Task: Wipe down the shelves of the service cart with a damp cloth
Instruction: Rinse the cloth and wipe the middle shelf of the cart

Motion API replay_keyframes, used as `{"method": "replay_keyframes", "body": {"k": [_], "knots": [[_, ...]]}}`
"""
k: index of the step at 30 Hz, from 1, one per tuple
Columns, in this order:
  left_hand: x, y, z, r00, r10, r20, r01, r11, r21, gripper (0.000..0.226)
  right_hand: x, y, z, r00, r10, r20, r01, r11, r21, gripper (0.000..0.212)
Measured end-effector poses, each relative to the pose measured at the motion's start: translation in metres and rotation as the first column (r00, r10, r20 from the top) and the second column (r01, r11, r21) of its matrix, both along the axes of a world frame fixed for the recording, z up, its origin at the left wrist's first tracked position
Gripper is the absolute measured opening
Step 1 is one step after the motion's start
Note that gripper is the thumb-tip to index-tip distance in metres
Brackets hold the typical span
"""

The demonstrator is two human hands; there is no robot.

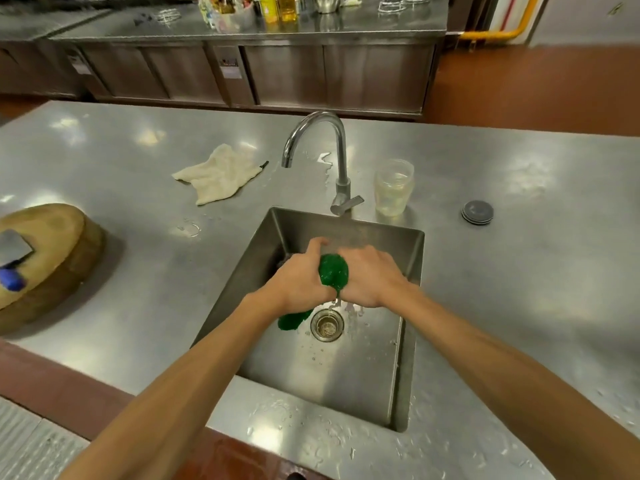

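A wet green cloth (333, 274) is bunched between both hands over the steel sink (408, 306). My left hand (300, 276) grips its left part, and a green tail (292, 319) hangs below that wrist. My right hand (371, 276) grips its right part. Water runs from the cloth down toward the drain (326, 326). No service cart is in view.
The faucet (332, 157) arches over the sink's back edge, beside a clear plastic jar (393, 187) and a grey drain plug (477, 212). A beige rag (218, 173) lies on the steel counter (121, 209). A cleaver (14, 261) rests on a round wooden chopping block (59, 251) at left.
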State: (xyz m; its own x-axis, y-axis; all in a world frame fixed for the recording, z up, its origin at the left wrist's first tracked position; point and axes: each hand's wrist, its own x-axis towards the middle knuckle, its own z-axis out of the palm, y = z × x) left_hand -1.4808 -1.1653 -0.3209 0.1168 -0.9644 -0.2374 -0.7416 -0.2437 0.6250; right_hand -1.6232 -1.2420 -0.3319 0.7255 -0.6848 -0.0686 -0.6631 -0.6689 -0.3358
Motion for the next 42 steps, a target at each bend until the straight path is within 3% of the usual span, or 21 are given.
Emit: {"method": "replay_keyframes", "body": {"k": [4,7,8,11,14,16,20,24,26,28,31,33,35,38,40,42], "knots": [[0.009,0.001,-0.005,0.986,0.143,-0.086,-0.147,0.988,-0.044,0.082,0.004,-0.002,-0.002,0.998,-0.053,-0.016,0.051,0.991,-0.128,0.045],[0.02,0.012,-0.015,0.862,0.386,-0.328,-0.385,0.92,0.073,0.073,0.004,-0.003,0.0,0.988,-0.145,0.049,0.151,0.973,-0.177,0.044],[0.021,0.017,-0.021,0.757,0.458,-0.466,-0.446,0.883,0.144,0.067,0.003,-0.003,0.001,0.981,-0.183,0.064,0.191,0.965,-0.181,0.044],[0.011,0.024,-0.029,0.28,0.494,-0.823,-0.448,0.826,0.343,0.05,0.005,0.004,0.004,0.968,-0.235,0.086,0.246,0.956,-0.162,0.044],[-0.011,0.015,-0.022,-0.049,0.386,-0.921,-0.455,0.812,0.365,0.025,0.013,0.023,0.006,0.983,-0.179,0.038,0.183,0.972,-0.146,0.038],[-0.016,0.006,-0.018,-0.151,0.356,-0.922,-0.517,0.767,0.38,0.029,0.019,0.035,0.011,0.991,-0.131,-0.018,0.128,0.984,-0.123,0.036],[-0.012,-0.001,-0.019,-0.177,0.409,-0.895,-0.579,0.692,0.431,0.014,0.019,0.04,0.019,0.992,-0.123,-0.039,0.117,0.983,-0.144,0.045],[-0.001,-0.016,-0.015,-0.252,0.452,-0.856,-0.65,0.576,0.496,0.027,0.014,0.054,0.003,0.976,-0.153,0.156,0.193,0.937,-0.29,0.097],[0.0,-0.021,-0.012,-0.304,0.46,-0.834,-0.661,0.528,0.533,0.027,0.008,0.059,-0.002,0.945,-0.129,0.3,0.235,0.906,-0.351,0.097],[-0.002,-0.025,-0.01,-0.342,0.463,-0.818,-0.655,0.506,0.561,0.022,0.0,0.065,-0.008,0.935,-0.069,0.349,0.213,0.895,-0.393,0.091],[-0.015,-0.027,-0.009,-0.35,0.526,-0.775,-0.566,0.541,0.623,0.037,-0.003,0.073,-0.021,0.972,0.011,0.233,0.107,0.866,-0.488,0.094],[-0.027,-0.026,-0.009,-0.34,0.568,-0.75,-0.515,0.555,0.654,0.044,0.001,0.065,-0.024,0.976,-0.037,0.215,0.148,0.836,-0.529,0.086],[-0.037,-0.023,-0.004,-0.308,0.587,-0.748,-0.518,0.556,0.65,0.041,0.004,0.049,-0.02,0.965,-0.096,0.244,0.214,0.827,-0.52,0.078],[-0.041,-0.03,-0.002,-0.225,0.574,-0.788,-0.661,0.504,0.556,0.032,0.005,0.032,-0.02,0.963,-0.182,0.197,0.252,0.867,-0.429,0.078],[-0.042,-0.033,0.001,-0.125,0.575,-0.808,-0.803,0.419,0.423,0.013,0.005,0.027,-0.019,0.954,-0.236,0.183,0.28,0.919,-0.278,0.066],[-0.045,-0.035,0.007,0.018,0.557,-0.83,-0.854,0.441,0.277,0.015,0.009,0.023,-0.015,0.936,-0.293,0.197,0.322,0.937,-0.133,0.05]]}}
